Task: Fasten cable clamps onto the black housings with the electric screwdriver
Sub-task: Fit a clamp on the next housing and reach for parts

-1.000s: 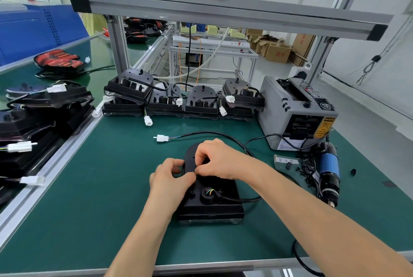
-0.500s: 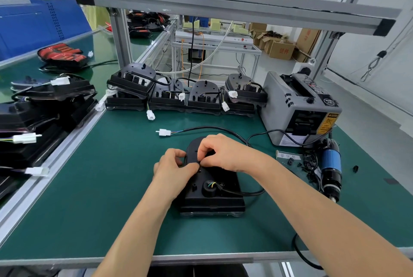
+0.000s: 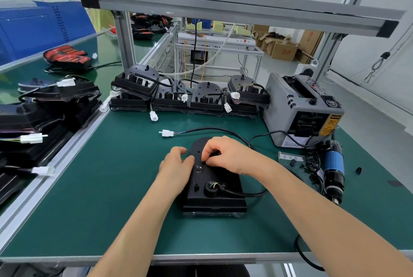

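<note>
I work in a factory shop: a long green bench [image 3: 111, 187] with a metal frame [image 3: 223, 4], rows of black housings [image 3: 205, 100] (all the same), cardboard boxes [image 3: 283, 50] behind.

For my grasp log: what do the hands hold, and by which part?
Left hand holds the black housing by its left edge. Right hand pinches something small near its top; what, cannot be told.

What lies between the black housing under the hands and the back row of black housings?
Head view: a black cable ending in a white plastic connector, on green mat.
</note>
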